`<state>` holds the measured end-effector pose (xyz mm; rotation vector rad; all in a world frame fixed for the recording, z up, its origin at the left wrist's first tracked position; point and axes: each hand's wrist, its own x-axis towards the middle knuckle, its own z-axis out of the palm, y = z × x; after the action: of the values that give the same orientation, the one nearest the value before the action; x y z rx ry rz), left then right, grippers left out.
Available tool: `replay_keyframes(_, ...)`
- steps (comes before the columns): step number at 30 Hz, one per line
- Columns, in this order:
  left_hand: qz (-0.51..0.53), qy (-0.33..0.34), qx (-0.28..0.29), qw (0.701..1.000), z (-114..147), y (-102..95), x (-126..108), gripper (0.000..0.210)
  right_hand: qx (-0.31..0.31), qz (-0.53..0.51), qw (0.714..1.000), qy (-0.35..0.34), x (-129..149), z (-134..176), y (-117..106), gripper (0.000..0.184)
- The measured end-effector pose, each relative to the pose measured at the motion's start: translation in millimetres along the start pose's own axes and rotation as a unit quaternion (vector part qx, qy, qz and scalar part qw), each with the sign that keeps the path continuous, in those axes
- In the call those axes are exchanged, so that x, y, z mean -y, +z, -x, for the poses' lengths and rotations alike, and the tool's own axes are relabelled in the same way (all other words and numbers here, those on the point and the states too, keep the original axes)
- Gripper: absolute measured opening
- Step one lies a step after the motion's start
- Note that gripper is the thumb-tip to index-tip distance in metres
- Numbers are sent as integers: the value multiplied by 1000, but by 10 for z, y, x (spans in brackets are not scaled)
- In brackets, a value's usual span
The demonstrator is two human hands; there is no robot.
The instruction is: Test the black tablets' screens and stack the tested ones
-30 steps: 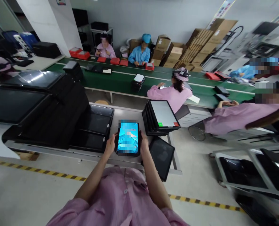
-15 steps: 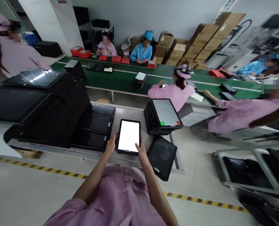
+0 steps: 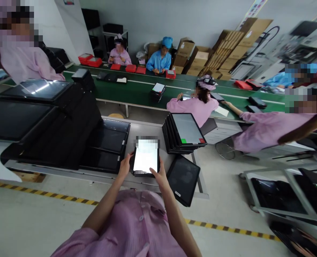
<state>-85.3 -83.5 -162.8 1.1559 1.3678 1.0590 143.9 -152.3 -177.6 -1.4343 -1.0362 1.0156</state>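
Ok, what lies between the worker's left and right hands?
In the head view, a lit, white-screened tablet lies between the left hand and right hand.

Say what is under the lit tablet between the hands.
Grey tabletop shows around the tablet; its underside and whatever lies directly beneath are covered, so contact can't be confirmed.

head view | head-worn | faces forward and down | tablet (image 3: 145, 157) near | green bench (image 3: 137, 90) farther

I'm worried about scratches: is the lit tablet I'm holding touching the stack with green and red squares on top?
Apart. In the head view, grey tabletop shows between the lit tablet and the tablet stack.
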Motion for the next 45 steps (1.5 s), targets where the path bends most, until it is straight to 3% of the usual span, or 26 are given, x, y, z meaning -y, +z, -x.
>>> replay_keyframes(12,21,19,-10,1000,22,34,4,66,-8,-7,1000,25,113,-2,26,103)
replay_keyframes(17,-3,58,-3,998,44,39,65,70,-21,-3,999,35,141,-56,-4,96)
replay_keyframes(20,-14,91,0,996,59,39,101,74,-50,46,998,-18,243,-61,21,86)
replay_keyframes(23,-16,98,4,995,71,43,108,74,-64,140,979,-130,426,-19,104,68)
replay_keyframes(27,-9,99,4,995,79,55,106,75,-15,220,945,-242,657,39,251,43)
replay_keyframes(31,-11,98,-8,995,85,64,97,73,30,261,922,-286,750,61,333,35)
replay_keyframes(35,-16,94,-10,995,99,63,58,72,77,278,907,-306,771,163,283,33)
replay_keyframes(41,-3,90,2,996,113,64,54,70,173,293,883,-323,691,445,35,39)
replay_keyframes(45,-10,91,0,996,96,66,93,72,159,291,892,-306,584,407,-9,41)
